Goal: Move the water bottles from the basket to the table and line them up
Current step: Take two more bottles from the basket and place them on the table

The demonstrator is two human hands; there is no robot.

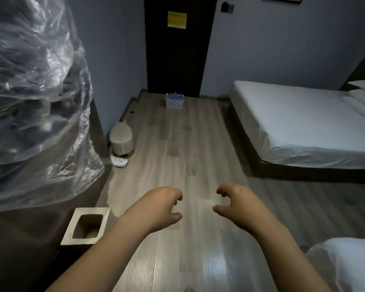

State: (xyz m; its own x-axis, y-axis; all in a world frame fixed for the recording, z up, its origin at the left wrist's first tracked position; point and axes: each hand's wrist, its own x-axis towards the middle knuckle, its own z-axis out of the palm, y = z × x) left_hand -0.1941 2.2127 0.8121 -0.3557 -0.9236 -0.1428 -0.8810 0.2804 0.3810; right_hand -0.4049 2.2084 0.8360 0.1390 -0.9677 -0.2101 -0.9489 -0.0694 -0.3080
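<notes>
A small white basket [174, 103] stands on the wooden floor far ahead, against the dark door. Blue-capped water bottles [176, 95] stick out of its top. My left hand [163, 207] and my right hand [235, 202] are stretched out in front of me over the floor, far short of the basket. Both hands are empty, with fingers loosely curled and thumbs apart from the fingers. At the left a dark table [19, 228] carries a big bundle wrapped in clear plastic.
A beige stool [122, 140] and a round white object [119, 161] sit by the left wall. A square white bin [86, 225] stands beside the table. White beds lie at the right [303, 127] and lower right [346, 264], with a floor lane between.
</notes>
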